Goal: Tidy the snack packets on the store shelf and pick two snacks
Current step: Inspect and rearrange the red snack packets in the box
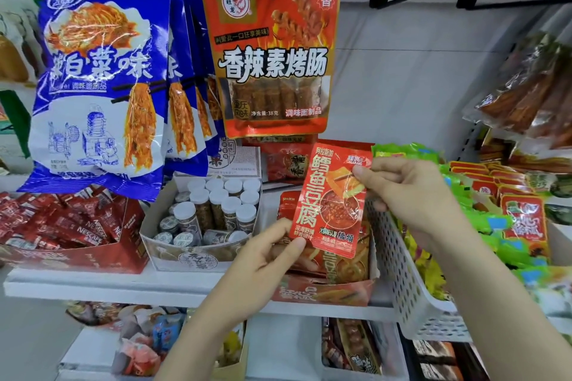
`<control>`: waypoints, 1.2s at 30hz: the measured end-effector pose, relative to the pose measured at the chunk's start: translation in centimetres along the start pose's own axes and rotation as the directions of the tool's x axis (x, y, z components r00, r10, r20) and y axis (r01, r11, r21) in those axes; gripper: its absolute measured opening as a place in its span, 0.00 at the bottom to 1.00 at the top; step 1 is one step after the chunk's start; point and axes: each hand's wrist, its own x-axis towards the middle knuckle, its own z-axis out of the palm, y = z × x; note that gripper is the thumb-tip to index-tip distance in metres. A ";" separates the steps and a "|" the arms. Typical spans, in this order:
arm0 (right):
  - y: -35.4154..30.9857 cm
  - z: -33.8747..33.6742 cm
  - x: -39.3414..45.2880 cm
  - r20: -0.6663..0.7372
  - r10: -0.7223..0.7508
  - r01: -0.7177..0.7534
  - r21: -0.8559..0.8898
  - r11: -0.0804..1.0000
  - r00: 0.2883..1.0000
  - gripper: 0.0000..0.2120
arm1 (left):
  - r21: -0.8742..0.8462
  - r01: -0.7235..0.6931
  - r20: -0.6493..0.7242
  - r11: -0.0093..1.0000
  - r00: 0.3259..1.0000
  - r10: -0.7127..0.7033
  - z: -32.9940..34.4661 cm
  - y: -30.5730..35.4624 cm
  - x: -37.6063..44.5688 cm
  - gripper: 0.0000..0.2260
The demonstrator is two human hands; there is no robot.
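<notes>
A small red snack packet [330, 199] with white lettering is held upright in front of the shelf. My right hand [405, 192] pinches its top right corner. My left hand [266, 263] pinches its bottom left corner between thumb and fingers. Right below the packet stands an open red display box [325, 292] with more packets of the same kind. Above it hangs a larger orange-red sausage-snack packet [272, 56] on a black hook.
Blue packets [99, 80] hang at the left. On the white shelf [93, 286] stand a Nescafe sachet box [62, 232], a box of white-capped jars [213, 213] and a white perforated basket [411, 284] of green and red packets. More snacks lie on the lower shelf.
</notes>
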 end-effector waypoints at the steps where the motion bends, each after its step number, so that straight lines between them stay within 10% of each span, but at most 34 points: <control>1: 0.0 0.0 0.0 0.004 0.002 -0.002 -0.004 1.000 1.000 0.04 | -0.005 0.005 0.006 1.000 1.000 -0.005 0.0 0.0 0.0 0.09; 26: -0.2 0.3 -1.0 0.055 -0.073 0.073 0.014 0.997 0.996 0.09 | -0.123 0.064 0.052 0.990 0.997 -0.058 -0.5 0.8 0.0 0.12; 31: -0.5 -0.3 -1.5 0.116 -0.223 0.243 -0.202 0.949 0.968 0.03 | -0.073 0.080 0.021 0.994 0.997 -0.079 -0.4 0.4 0.3 0.10; 36: -1.0 -3.2 -2.4 -0.099 -0.260 0.223 -0.287 0.932 0.960 0.05 | 0.110 0.081 -0.016 0.991 0.997 -0.080 0.3 0.5 0.2 0.19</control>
